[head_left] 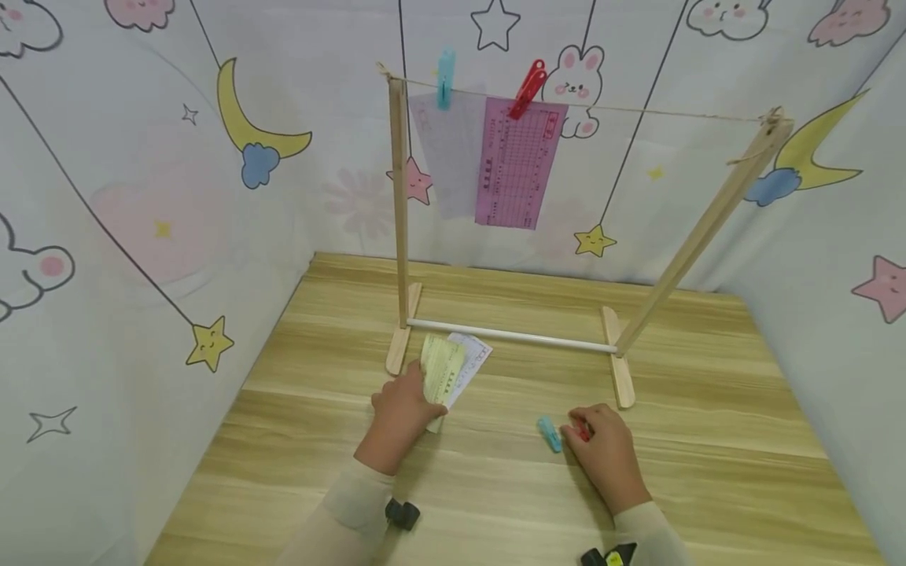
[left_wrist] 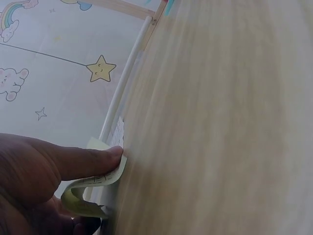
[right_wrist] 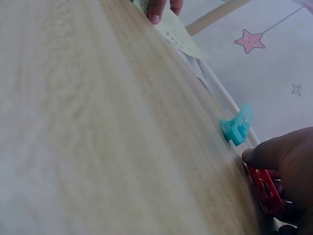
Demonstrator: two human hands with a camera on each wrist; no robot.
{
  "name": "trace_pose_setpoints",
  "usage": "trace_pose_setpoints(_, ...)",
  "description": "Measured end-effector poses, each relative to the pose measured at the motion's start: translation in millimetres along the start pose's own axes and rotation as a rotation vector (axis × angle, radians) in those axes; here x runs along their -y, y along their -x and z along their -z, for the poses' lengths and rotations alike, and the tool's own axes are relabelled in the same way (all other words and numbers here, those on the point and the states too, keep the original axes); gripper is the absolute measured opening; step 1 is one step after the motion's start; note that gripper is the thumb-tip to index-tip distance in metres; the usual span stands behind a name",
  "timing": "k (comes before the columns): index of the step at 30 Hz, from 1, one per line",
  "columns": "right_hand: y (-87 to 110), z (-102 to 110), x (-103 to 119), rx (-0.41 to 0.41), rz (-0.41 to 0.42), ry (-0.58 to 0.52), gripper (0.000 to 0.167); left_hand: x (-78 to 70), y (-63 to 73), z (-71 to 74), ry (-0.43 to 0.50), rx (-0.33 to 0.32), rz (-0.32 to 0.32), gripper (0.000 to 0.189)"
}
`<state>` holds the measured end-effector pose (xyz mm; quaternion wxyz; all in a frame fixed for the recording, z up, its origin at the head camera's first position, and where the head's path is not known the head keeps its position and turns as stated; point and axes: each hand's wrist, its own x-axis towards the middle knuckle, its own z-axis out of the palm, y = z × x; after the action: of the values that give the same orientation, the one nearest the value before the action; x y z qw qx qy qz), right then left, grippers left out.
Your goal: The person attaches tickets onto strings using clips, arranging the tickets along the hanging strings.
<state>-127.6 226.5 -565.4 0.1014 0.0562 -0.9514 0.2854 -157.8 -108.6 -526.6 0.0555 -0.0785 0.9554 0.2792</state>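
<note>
Right fingers (head_left: 580,412) partly hide a red clip (head_left: 583,430); yellow paper (head_left: 442,365) partly covers white paper (head_left: 476,355).

pink slip (head_left: 517,173): print too small to read | yellow slip (head_left: 443,368): same | lower white slip (head_left: 477,355): same

A pale yellow paper slip (head_left: 443,365), printed with dark characters, is pinched by the left hand (head_left: 403,409) and curls at the held part; it partly covers a white printed slip (head_left: 476,356) lying askew beneath. A red clip (right_wrist: 267,191) is gripped by the thumb and fingers of the right hand (head_left: 609,448); a blue-green clip (head_left: 549,434) lies just beside it.
</note>
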Motion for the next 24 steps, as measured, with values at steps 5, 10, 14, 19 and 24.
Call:
trace_pose_setpoints(5, 0.7, 5, 5, 0.002, -0.017, -0.024, 0.035, 1.6, -1.1, -0.1, 0.015, -0.014, -0.007, 0.085)
trace_pose_setpoints(10, 2.0, 6, 4, 0.002, -0.040, -0.043, 0.041, 6.0, -1.5, -2.1, 0.067, -0.042, -0.033, 0.058)
trace_pose_setpoints(14, 3.4, 5, 3, -0.039, -0.027, -0.065, 0.039, 9.5, -2.6, -3.8, 0.080, -0.062, -0.053, 0.048)
trace_pose_setpoints(19, 5.1, 6, 2, -0.105, 0.003, -0.086, 0.037, 11.1, -3.0, -2.4, 0.113, -0.065, -0.081, 0.037)
trace_pose_setpoints(24, 6.7, 11, 4, -0.101, -0.048, -0.131, 0.035, 10.8, -1.7, 0.1, 0.115, -0.090, -0.087, 0.035)
